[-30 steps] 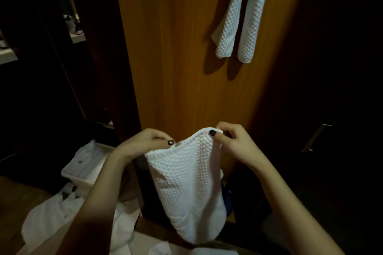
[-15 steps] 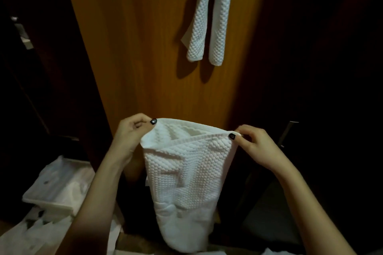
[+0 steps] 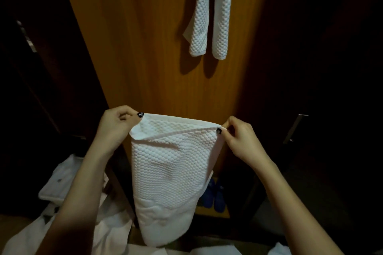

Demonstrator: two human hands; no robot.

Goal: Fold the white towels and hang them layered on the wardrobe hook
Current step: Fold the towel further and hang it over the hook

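The left hand (image 3: pixel 116 124) and right hand (image 3: pixel 242 138) each pinch an upper corner of the white towel (image 3: pixel 172 172) between thumb and curled fingers. The towel hangs doubled in the air in front of the wooden wardrobe panel (image 3: pixel 145 47). Its far hemmed edge runs nearly straight from hand to hand. The near hem slants down from the right corner to the left, so a shallow pocket gapes at the top. The two side edges taper to a rounded bottom end that hangs free above the white cloths (image 3: pixel 112 225) heaped on the floor. Between the towel's top edge and the hung towel (image 3: pixel 211 16) there is a broad stretch of bare panel. The hung towel drops in two strips flat against the wood, and its upper part runs out of the frame. To the left of the panel the space is dark, with a white tray (image 3: pixel 56 184) low beside the left forearm. To the right is another dark face with a metal handle (image 3: pixel 295 128), well apart from the right hand. Blue shoes (image 3: pixel 213 194) stand on the wardrobe's bottom board behind the towel's lower right edge. A second ago the hands were close together and the top edge was bunched in an arch. Now they stand farther apart and the edge is drawn out flat, much as half a second ago. The hung towel has not moved.
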